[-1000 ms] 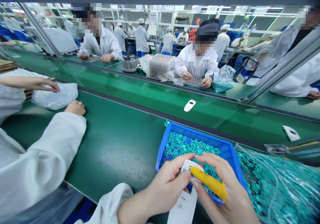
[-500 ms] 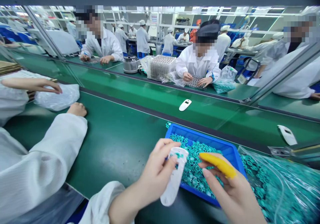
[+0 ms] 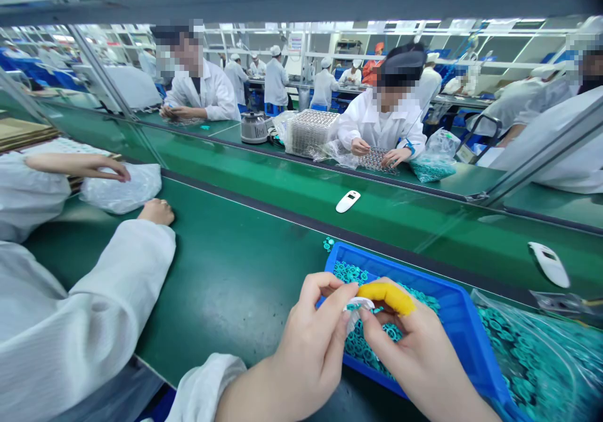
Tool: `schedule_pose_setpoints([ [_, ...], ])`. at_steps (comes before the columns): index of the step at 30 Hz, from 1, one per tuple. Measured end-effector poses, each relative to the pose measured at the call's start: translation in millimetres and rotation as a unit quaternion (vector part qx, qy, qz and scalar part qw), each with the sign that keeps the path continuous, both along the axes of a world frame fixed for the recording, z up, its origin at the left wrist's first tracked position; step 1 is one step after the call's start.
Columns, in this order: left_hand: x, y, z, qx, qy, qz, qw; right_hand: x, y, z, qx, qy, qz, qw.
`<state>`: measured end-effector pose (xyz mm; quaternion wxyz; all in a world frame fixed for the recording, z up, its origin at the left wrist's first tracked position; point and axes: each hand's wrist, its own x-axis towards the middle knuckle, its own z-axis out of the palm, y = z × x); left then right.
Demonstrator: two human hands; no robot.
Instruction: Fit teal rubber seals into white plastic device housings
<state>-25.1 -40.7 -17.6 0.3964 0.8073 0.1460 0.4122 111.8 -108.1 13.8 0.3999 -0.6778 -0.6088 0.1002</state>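
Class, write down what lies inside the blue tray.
The blue tray holds a heap of small teal ring-shaped parts. The left hand and right hand cover part of it; the tray floor is hidden.

We have white plastic casing (image 3: 357, 313), probably, mostly hidden, held over teal rubber rings (image 3: 365, 346) heaped in blue plastic tray (image 3: 464, 328).

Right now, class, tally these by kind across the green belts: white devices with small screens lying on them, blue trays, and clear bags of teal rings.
White devices: 2
Blue trays: 1
Clear bags of teal rings: 2
Total: 5
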Motion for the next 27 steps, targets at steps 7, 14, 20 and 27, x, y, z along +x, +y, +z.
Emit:
schedule_pose_setpoints([
  [7,-42,125,-55.1,-0.035,0.308,0.213,0.927,41,5,0.2,-0.038,-0.078,-0.042,0.995],
  [14,-89,202,-91.7,-0.008,0.4,0.322,0.858,96,-8,-20.9,-0.066,-0.102,-0.117,0.986],
  [20,-76,198,-67.9,0.097,0.392,0.348,0.846,119,-14,-31.7,-0.115,-0.174,-0.009,0.978],
  [27,95,217,-30.6,0.112,0.35,0.185,0.911,106,10,-49.6,-0.202,-0.259,0.185,0.926],
])
